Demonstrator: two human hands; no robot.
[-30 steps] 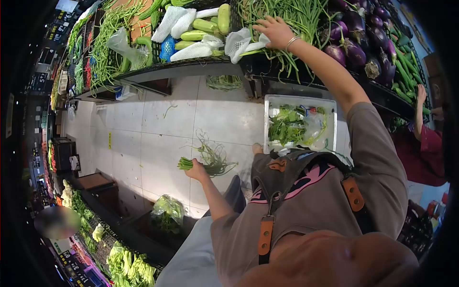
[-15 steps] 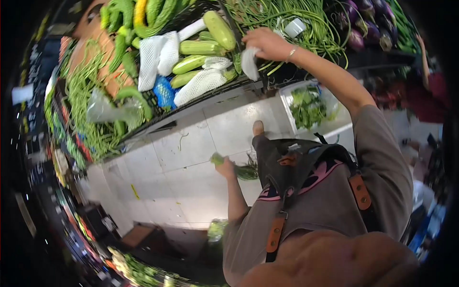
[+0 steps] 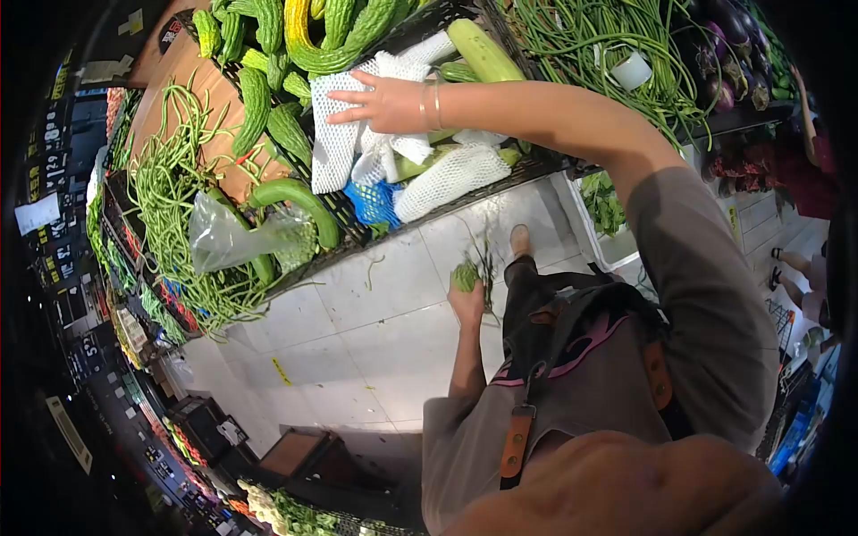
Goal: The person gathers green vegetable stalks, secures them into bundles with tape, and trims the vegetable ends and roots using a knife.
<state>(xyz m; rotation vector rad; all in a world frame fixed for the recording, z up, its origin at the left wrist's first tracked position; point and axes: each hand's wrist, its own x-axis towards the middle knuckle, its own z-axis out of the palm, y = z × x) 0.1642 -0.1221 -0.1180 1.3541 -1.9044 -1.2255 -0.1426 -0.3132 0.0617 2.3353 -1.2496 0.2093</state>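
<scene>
My right hand reaches across a crate of pale green squash, its fingers spread over white foam net sleeves. It seems to touch the sleeves, and no grip on them shows. Another netted piece and a blue net lie just below it at the crate's edge. Down beside my body, my left hand is closed around a bunch of thin green stalks, cut ends up. The rest of the bunch hangs partly hidden behind the hand.
Bitter melons and green beans fill the display to the left, with a clear plastic bag on the beans. Long green stalks and eggplants are at the right. A white bin stands below. Another person's arm shows far right.
My right hand has moved left from the long-stalk crate to the net sleeves, and the white netting it held is no longer in its grip. My left hand still holds the bunch, now turned more upright.
</scene>
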